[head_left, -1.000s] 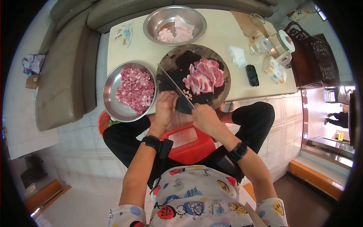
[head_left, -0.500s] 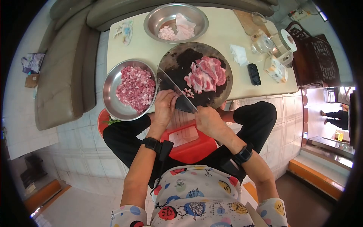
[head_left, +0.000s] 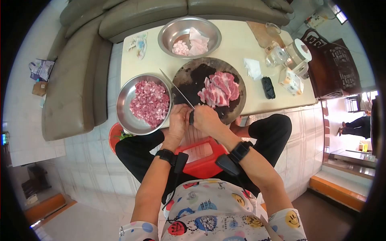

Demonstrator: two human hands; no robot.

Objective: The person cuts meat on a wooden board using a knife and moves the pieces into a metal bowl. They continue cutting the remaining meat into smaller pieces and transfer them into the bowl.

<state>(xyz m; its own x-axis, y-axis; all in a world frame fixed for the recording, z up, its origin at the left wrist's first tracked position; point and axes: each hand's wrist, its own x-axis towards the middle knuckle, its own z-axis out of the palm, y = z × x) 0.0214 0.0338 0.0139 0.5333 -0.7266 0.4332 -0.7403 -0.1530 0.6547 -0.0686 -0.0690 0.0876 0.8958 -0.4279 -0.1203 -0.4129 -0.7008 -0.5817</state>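
Observation:
My right hand [head_left: 207, 120] is closed around a knife [head_left: 177, 89], whose long thin blade points to the far left across the left edge of the round chopping board [head_left: 183, 76]. Close beside it, at the board's near edge, my left hand [head_left: 179, 119] has its fingers curled in by the blade. What they hold, if anything, is hidden. A pile of raw sliced meat [head_left: 220, 89] lies on the right half of the board. To the left stands a steel bowl [head_left: 124, 102] of diced meat [head_left: 149, 102].
Behind the board, a second steel basin [head_left: 169, 34] holds pale diced fat [head_left: 180, 48] and a whitish slab [head_left: 198, 41]. On the table's right are a tissue [head_left: 252, 68], a black bundle [head_left: 268, 87], a tissue pack [head_left: 291, 81] and glass jugs. A red stool [head_left: 201, 164] sits between my knees.
Both hands and the knife have shifted left, toward the board's left edge. The right hand now sits against the left, and the small meat bits near the blade are out of sight.

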